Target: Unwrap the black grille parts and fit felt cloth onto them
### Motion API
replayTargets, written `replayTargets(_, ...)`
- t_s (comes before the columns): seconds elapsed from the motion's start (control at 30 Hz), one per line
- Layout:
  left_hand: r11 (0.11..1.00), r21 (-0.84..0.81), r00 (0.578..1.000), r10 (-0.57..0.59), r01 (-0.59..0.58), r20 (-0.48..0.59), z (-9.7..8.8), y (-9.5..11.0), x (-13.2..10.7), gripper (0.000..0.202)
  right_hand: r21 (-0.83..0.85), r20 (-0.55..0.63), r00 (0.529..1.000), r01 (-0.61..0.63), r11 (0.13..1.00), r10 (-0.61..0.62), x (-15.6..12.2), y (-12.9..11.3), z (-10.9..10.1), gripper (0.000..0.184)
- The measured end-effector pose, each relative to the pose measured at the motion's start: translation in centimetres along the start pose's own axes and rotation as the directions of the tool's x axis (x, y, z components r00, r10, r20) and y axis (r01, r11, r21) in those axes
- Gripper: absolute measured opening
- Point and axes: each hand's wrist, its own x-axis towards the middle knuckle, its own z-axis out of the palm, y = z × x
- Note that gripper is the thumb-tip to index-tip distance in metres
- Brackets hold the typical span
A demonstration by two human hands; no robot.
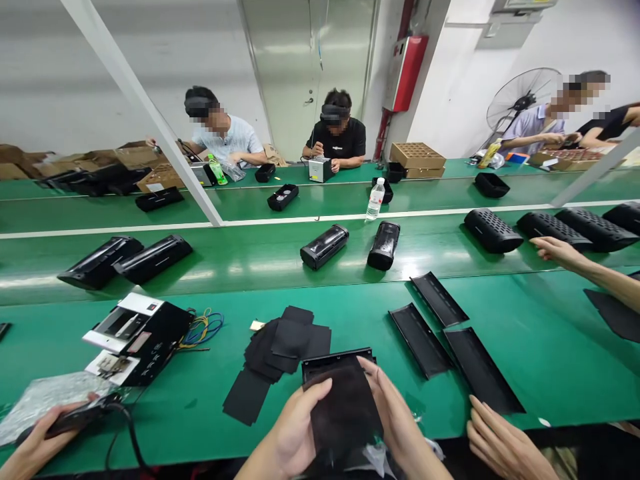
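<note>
My left hand (295, 430) and my right hand (395, 413) both hold a flat black sheet of fabric-like material (345, 410) low in the middle of the view, thumbs pressed on its face. Behind the sheet is a black plastic tray-like part (336, 359) whose rim shows above it. Just beyond lies a loose pile of similar black sheets (283, 350) on the green bench (350, 307).
Three long black panels (440, 333) lie to the right, black speaker-like housings (350, 245) on the belt beyond. A black-and-white device with coloured wires (137, 337) stands at left. Co-workers' hands are at lower left (40, 440), lower right (500, 440) and far right (560, 250). Other people sit across.
</note>
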Motion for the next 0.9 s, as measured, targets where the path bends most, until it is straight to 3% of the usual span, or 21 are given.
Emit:
replayTargets(0.1, 0.998, 0.002, 0.993, -0.062, 0.062, 0.097, 0.4, -0.1, -0.5, 0.027, 0.152, 0.214, 0.922, -0.358, 0.921, 0.323, 0.2, 0.8, 0.0, 0.058)
replayTargets(0.17, 0.998, 0.013, 0.991, -0.068, 0.067, 0.115, 0.3, -0.1, -0.5, 0.027, 0.187, 0.253, 0.896, -0.416, 0.89, 0.366, 0.2, 1.1, -0.4, 0.057)
replayTargets(0.27, 0.996, 0.035, 0.989, -0.09, 0.087, 0.113, -0.1, 0.0, -0.4, 0.028, 0.252, 0.265, 0.94, -0.283, 0.926, 0.215, 0.3, 0.7, -1.3, 0.047)
replayTargets(0.37, 0.994, 0.049, 0.991, -0.098, 0.094, 0.088, -0.7, 0.3, -0.1, 0.028, 0.273, 0.275, 0.955, -0.186, 0.944, 0.109, 0.7, -0.1, -2.1, 0.054)
replayTargets(0.5, 0.992, 0.065, 0.992, -0.113, 0.11, 0.055, -1.1, 0.2, 0.1, 0.028, 0.135, 0.273, 0.948, -0.207, 0.969, 0.165, 1.0, -0.5, -2.0, 0.047)
replayTargets(0.7, 0.981, 0.11, 0.973, -0.177, 0.162, 0.145, -0.7, 0.2, -0.4, 0.037, -0.116, 0.321, 0.92, -0.196, 0.974, 0.223, 0.1, 1.3, -1.6, 0.05)
replayTargets(0.8, 0.98, 0.143, 0.974, -0.157, 0.135, 0.162, -1.1, 0.3, -0.4, 0.037, -0.075, 0.322, 0.925, -0.188, 0.979, 0.202, 0.0, 2.0, -2.0, 0.048)
replayTargets(0.9, 0.983, 0.147, 0.988, -0.124, 0.11, 0.091, -2.1, 0.2, 0.0, 0.035, 0.054, 0.355, 0.92, -0.194, 0.979, 0.163, 0.2, 1.9, -2.1, 0.044)
